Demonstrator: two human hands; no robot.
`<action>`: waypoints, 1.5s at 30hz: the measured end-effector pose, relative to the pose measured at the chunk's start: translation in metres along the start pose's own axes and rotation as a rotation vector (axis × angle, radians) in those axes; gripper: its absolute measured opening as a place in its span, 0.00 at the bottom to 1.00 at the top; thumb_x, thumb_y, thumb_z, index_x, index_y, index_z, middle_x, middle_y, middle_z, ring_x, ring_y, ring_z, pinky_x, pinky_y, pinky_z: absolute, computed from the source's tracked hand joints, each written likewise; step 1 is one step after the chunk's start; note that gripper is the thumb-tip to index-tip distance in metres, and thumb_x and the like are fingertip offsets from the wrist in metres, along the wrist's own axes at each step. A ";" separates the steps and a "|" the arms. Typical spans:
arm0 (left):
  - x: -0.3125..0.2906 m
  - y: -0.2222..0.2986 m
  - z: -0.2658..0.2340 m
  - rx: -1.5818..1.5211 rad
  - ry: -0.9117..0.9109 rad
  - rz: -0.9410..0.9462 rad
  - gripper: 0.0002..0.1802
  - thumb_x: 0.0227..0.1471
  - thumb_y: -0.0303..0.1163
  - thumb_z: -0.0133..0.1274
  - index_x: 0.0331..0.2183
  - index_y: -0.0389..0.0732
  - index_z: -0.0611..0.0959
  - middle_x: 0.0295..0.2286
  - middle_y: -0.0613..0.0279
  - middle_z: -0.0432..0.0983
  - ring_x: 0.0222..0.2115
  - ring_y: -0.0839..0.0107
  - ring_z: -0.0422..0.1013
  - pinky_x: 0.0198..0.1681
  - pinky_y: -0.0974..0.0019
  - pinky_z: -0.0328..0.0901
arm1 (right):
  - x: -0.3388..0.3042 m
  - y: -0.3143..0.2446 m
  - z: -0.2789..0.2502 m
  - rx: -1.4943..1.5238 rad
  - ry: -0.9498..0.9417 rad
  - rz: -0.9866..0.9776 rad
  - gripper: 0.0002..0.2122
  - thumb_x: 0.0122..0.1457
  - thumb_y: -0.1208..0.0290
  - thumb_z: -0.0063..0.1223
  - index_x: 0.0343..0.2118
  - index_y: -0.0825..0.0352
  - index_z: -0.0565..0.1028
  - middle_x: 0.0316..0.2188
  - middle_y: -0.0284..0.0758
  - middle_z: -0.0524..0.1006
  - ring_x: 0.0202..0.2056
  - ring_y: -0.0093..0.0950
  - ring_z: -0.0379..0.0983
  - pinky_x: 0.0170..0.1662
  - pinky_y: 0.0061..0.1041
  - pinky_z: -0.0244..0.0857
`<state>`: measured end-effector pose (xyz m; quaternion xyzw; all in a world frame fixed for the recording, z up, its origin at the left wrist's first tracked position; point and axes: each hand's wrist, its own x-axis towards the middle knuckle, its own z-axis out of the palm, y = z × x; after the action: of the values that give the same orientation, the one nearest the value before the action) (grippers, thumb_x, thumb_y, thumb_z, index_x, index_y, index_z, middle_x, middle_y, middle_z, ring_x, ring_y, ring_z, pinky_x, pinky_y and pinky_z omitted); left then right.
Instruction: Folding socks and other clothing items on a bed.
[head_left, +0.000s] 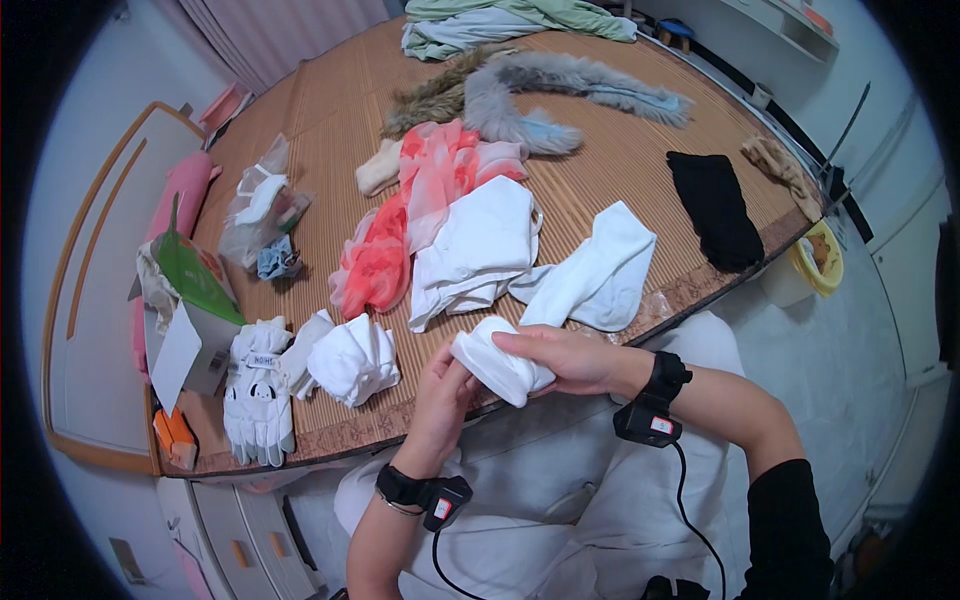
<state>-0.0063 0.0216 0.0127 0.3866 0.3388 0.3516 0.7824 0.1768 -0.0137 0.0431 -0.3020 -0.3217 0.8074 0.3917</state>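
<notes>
A folded bundle of white socks (495,362) is between my hands, just over the near edge of the bed mat. My right hand (568,358) grips it from the right, thumb laid across the top. At its left end, the fingers of my left hand (445,392) curl against the fabric; some fingertips are hidden behind it. Beyond my hands lie a pair of long white socks (595,272) and a folded white garment (475,245). To the left rests a rolled white cloth bundle (355,360), beside white gloves (258,395) with a dog face.
On the bamboo mat (330,130) lie a coral sheer scarf (380,255), grey fur trim (510,95), a black folded cloth (715,210) and a plastic bag (255,225). A box (205,345) stands left. On the right floor is a yellow-rimmed bin (800,270).
</notes>
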 end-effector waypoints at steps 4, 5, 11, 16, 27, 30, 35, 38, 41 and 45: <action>-0.001 0.008 0.003 -0.043 0.123 0.099 0.10 0.58 0.35 0.43 0.37 0.39 0.71 0.35 0.67 0.71 0.35 0.81 0.67 0.38 0.78 0.61 | 0.005 0.007 -0.009 -0.456 0.044 -0.226 0.18 0.64 0.57 0.39 0.44 0.68 0.71 0.30 0.24 0.72 0.33 0.12 0.64 0.37 0.14 0.61; -0.002 0.009 -0.001 -0.021 0.098 0.146 0.09 0.57 0.34 0.45 0.36 0.39 0.71 0.33 0.67 0.71 0.34 0.81 0.67 0.38 0.78 0.61 | 0.006 0.009 -0.010 -0.455 0.041 -0.227 0.18 0.64 0.57 0.39 0.44 0.68 0.71 0.30 0.24 0.72 0.33 0.12 0.64 0.37 0.14 0.61; -0.009 0.006 -0.004 0.366 0.096 0.267 0.06 0.53 0.28 0.51 0.33 0.38 0.72 0.29 0.67 0.71 0.28 0.83 0.66 0.33 0.79 0.62 | 0.004 0.008 -0.012 -0.615 0.112 -0.228 0.18 0.64 0.57 0.38 0.36 0.69 0.71 0.23 0.23 0.66 0.26 0.13 0.58 0.28 0.17 0.56; -0.007 0.007 -0.004 0.402 0.196 0.230 0.06 0.53 0.28 0.51 0.33 0.38 0.73 0.29 0.66 0.72 0.27 0.81 0.68 0.32 0.79 0.64 | 0.008 0.013 -0.017 -0.717 0.239 -0.275 0.20 0.63 0.55 0.40 0.25 0.69 0.70 0.17 0.23 0.61 0.22 0.14 0.55 0.25 0.18 0.52; -0.011 0.053 -0.058 -0.479 0.218 0.219 0.11 0.55 0.31 0.48 0.40 0.39 0.74 0.38 0.62 0.73 0.39 0.73 0.69 0.41 0.70 0.67 | -0.010 -0.024 -0.041 -0.135 0.482 -0.389 0.14 0.58 0.62 0.51 0.36 0.71 0.77 0.29 0.31 0.78 0.29 0.15 0.73 0.34 0.13 0.65; -0.016 0.055 -0.060 -0.499 0.111 0.228 0.13 0.56 0.31 0.47 0.43 0.38 0.72 0.40 0.60 0.72 0.41 0.71 0.69 0.42 0.69 0.67 | -0.021 -0.038 -0.061 -0.020 0.585 -0.480 0.14 0.57 0.63 0.53 0.38 0.70 0.75 0.32 0.32 0.78 0.33 0.18 0.73 0.38 0.16 0.66; -0.027 0.047 -0.055 -0.394 0.022 0.143 0.17 0.56 0.31 0.46 0.47 0.36 0.69 0.43 0.56 0.70 0.43 0.68 0.68 0.43 0.65 0.66 | -0.037 -0.057 -0.088 0.046 0.682 -0.600 0.13 0.57 0.63 0.53 0.39 0.68 0.73 0.34 0.31 0.75 0.39 0.19 0.70 0.43 0.19 0.63; -0.029 0.044 -0.046 -0.320 0.034 0.126 0.18 0.55 0.30 0.46 0.47 0.36 0.69 0.42 0.57 0.70 0.42 0.69 0.68 0.42 0.65 0.66 | -0.046 -0.061 -0.099 -0.052 0.694 -0.667 0.13 0.58 0.64 0.51 0.40 0.67 0.73 0.35 0.29 0.75 0.37 0.18 0.70 0.43 0.19 0.62; -0.028 0.042 -0.052 -0.324 0.004 0.107 0.15 0.54 0.30 0.46 0.43 0.37 0.70 0.42 0.58 0.70 0.42 0.68 0.68 0.44 0.64 0.65 | -0.046 -0.061 -0.100 -0.067 0.705 -0.682 0.12 0.59 0.65 0.50 0.41 0.66 0.72 0.35 0.28 0.74 0.36 0.18 0.70 0.44 0.19 0.61; -0.025 0.038 -0.045 -0.296 -0.007 0.114 0.11 0.53 0.30 0.45 0.38 0.38 0.70 0.40 0.58 0.71 0.41 0.66 0.69 0.47 0.63 0.63 | -0.041 -0.057 -0.090 0.028 0.725 -0.636 0.11 0.59 0.65 0.49 0.41 0.66 0.72 0.33 0.27 0.74 0.35 0.17 0.70 0.41 0.18 0.63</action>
<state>-0.0659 0.0354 0.0301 0.2868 0.2581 0.4402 0.8108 0.2892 0.0057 0.0414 -0.4452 -0.2301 0.4945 0.7101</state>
